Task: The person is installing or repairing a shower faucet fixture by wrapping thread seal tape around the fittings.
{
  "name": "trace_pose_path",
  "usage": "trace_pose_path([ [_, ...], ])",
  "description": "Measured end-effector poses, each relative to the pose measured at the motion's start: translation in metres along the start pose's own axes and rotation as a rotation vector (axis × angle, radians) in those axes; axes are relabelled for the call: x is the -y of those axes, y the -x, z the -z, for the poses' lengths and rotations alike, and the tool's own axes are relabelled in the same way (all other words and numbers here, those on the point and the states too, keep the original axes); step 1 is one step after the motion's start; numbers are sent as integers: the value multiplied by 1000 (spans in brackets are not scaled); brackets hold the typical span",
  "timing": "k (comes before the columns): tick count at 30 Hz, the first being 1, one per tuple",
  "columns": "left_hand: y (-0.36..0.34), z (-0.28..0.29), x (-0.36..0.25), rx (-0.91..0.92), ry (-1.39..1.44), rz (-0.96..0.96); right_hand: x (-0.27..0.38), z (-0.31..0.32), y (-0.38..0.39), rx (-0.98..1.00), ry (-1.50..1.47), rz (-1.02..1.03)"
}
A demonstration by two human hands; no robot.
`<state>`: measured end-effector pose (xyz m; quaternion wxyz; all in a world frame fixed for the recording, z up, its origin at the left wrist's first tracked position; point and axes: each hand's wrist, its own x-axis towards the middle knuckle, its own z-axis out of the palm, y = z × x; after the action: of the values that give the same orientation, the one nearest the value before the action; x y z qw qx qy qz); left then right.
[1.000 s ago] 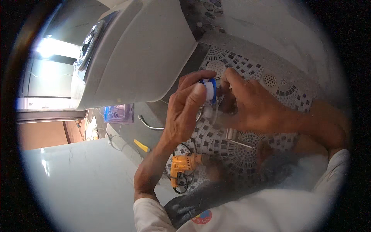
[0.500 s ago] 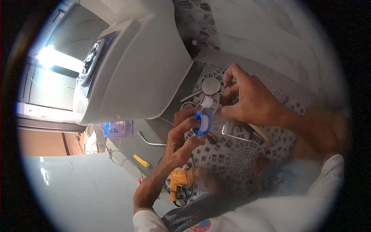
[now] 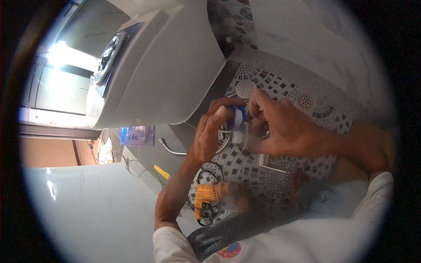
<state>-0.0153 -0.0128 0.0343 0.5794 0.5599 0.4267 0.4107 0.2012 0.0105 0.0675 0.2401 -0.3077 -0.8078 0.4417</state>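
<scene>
My left hand [image 3: 209,130] is closed around a blue and white spool of thread seal tape [image 3: 238,117]. Close beside it, my right hand [image 3: 289,127] has its thumb and fingers curled in a pinch around a small white plastic fitting [image 3: 237,138] with a pale, see-through part. The fingers partly cover that fitting, so its exact shape is unclear. Spool and fitting are almost touching, above the mosaic floor.
Below lies an orange drill [image 3: 209,196] with its cord. A yellow-handled tool [image 3: 162,171], bent chrome pipe [image 3: 172,152] and clear plastic package [image 3: 137,136] are at left. Beyond are a round perforated shower head [image 3: 245,89], floor drain [image 3: 305,101] and large white fixture [image 3: 171,74].
The left hand has moved up and right with the spool, its fingers now wrapped over it. The white fitting has dropped lower beside the spool, and the right hand is slightly lower.
</scene>
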Motion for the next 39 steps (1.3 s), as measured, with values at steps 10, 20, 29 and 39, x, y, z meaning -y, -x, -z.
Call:
trace_pose_path([
  [10, 8, -22, -27, -27, -276, -160, -14, 0, -2, -36, 22, -69],
  [20, 31, -14, -16, 2, -78, -38, -11, 28, -7, -54, -131, -320],
  [29, 21, 12, 16, 20, -174, 29, -6, 29, -5, -18, -81, -230],
  [39, 3, -3, 4, -94, -152, -53, 1, 12, -3, 119, -60, -240],
])
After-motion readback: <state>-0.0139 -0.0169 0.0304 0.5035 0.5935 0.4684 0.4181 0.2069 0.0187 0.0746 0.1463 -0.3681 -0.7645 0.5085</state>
